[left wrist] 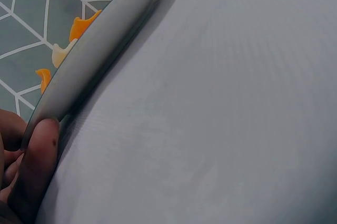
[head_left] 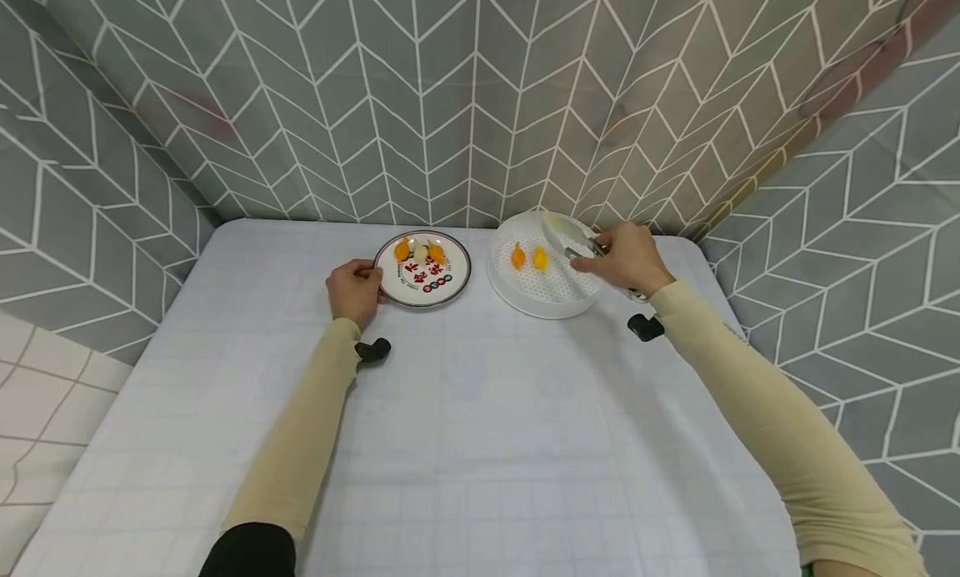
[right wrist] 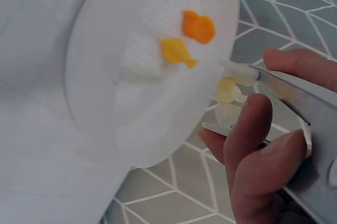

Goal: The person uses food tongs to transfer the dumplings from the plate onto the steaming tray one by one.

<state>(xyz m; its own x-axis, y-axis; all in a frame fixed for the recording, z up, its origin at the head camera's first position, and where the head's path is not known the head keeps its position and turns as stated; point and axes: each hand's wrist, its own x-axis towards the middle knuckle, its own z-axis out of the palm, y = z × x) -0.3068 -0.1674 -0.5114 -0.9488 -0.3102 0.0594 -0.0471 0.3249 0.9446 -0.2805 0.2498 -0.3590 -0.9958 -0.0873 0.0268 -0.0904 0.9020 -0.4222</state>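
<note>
My left hand (head_left: 356,292) pinches the left rim of a small round plate (head_left: 455,285) with red characters and a dark border. On it lie two orange dumpling-shaped pieces (head_left: 402,249) and a cream one (head_left: 420,253) between them. My right hand (head_left: 626,258) holds metal tongs (right wrist: 289,95) with pale tips over the right side of a round white steamer tray (head_left: 551,308). Between the tips show a pale yellow piece (right wrist: 226,90) and a whitish one (right wrist: 227,112). An orange piece (head_left: 518,257) and a yellow piece (head_left: 540,258) lie on the tray's dotted mat.
A white cloth covers the table (head_left: 480,444). Patterned grey curtains (head_left: 450,102) stand right behind the plate and tray, and along both sides. A black wrist mount (head_left: 372,350) sits on the left sleeve, another (head_left: 646,327) on the right.
</note>
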